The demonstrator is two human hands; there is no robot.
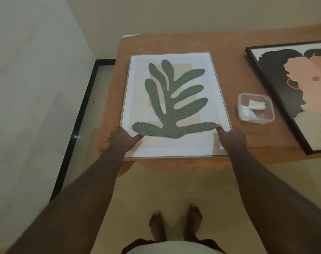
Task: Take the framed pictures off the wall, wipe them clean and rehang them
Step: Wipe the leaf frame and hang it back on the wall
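A light-framed picture (174, 147) with a green leaf shape lies flat on the brown-covered table (192, 41). My left hand (122, 139) grips its left edge near the front, thumb lying on the glass and fingers curled over the side. My right hand (233, 137) grips the right edge the same way, thumb on the glass. A second picture (291, 92) in a black frame, showing a pink and black figure, lies flat at the table's right end.
A clear plastic tub (256, 109) holding folded white cloths sits between the two pictures. A pale wall (36, 88) with a black skirting strip (77, 129) runs along the left. My bare feet (174, 224) stand on the tiled floor before the table.
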